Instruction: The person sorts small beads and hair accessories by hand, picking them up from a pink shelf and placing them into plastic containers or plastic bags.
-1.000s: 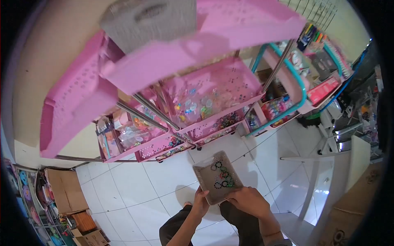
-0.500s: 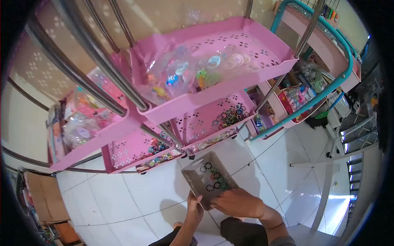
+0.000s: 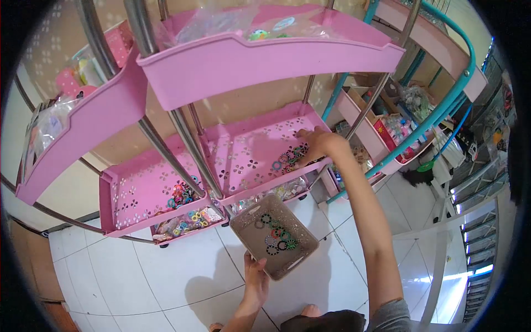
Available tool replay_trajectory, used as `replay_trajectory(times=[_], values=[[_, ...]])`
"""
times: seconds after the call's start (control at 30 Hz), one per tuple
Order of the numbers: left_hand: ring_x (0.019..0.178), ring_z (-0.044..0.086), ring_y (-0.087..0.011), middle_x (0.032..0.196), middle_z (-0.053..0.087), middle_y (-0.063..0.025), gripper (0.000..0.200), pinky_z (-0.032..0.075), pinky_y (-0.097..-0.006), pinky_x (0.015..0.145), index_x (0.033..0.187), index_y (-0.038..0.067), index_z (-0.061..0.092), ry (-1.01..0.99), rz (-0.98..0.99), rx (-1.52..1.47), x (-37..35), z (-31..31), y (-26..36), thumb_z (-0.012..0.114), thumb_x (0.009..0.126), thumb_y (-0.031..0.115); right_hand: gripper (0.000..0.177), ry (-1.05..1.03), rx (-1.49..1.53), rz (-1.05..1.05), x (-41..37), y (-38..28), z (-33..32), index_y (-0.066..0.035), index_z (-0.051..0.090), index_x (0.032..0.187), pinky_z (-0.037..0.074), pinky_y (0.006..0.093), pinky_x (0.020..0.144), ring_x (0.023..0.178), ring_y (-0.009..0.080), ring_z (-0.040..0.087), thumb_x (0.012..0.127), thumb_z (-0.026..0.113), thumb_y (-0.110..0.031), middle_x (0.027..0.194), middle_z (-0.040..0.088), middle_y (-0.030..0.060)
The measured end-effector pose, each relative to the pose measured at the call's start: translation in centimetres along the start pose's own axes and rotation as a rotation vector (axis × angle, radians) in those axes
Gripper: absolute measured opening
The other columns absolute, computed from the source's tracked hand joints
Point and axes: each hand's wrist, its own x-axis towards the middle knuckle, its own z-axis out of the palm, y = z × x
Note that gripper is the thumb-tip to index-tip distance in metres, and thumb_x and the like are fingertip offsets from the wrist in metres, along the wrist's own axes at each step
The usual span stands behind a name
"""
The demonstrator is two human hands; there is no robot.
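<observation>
Your left hand grips the basket by its near left side, thumb over the rim, holding it above the white floor just in front of the pink tray. Loose rings, mostly black, green and grey, lie on the basket's bottom. Your right hand reaches into the right end of the tray, its fingers bent over a pile of more rings; you cannot tell whether they have closed on any. A second pile sits in the left tray.
</observation>
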Motion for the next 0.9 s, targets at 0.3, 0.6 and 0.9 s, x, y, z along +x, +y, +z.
replay_trajectory(times=[0.3, 0.6, 0.9], values=[[0.109, 0.035, -0.0230, 0.116, 0.034, -0.0094, 0.059, 0.030, -0.0386, 0.090, 0.119, 0.011, 0.021, 0.047, -0.168, -0.017, 1.2, -0.3, -0.5, 0.052, 0.069, 0.018, 0.077, -0.043, -0.077, 0.077, 2.7, 0.4, 2.9, -0.015, 0.032, 0.110, 0.041, 0.0434, 0.076, 0.097, 0.0365, 0.045, 0.047, 0.071, -0.037, 0.105, 0.044, 0.0219], [0.111, 0.032, -0.0245, 0.120, 0.031, -0.0094, 0.069, 0.032, -0.0431, 0.088, 0.123, 0.015, 0.014, 0.014, -0.180, -0.006, 1.6, 0.5, -0.1, 0.055, 0.069, 0.022, 0.041, 0.036, -0.036, -0.211, 4.3, 1.6, 3.8, -0.010, 0.057, 0.086, 0.041, 0.0332, 0.075, 0.087, 0.0270, 0.051, 0.047, 0.066, -0.017, 0.086, 0.058, 0.0083], [0.111, 0.032, -0.0281, 0.125, 0.023, -0.0112, 0.078, 0.036, -0.0497, 0.081, 0.126, 0.029, -0.002, -0.043, -0.100, 0.049, 1.5, 2.6, 0.8, 0.053, 0.071, 0.022, 0.018, 0.030, 1.120, -0.132, 2.5, 2.4, 1.8, -0.002, 0.057, 0.077, 0.045, 0.0232, 0.046, 0.060, 0.0145, 0.055, 0.061, 0.066, 0.001, 0.077, 0.054, 0.0060]])
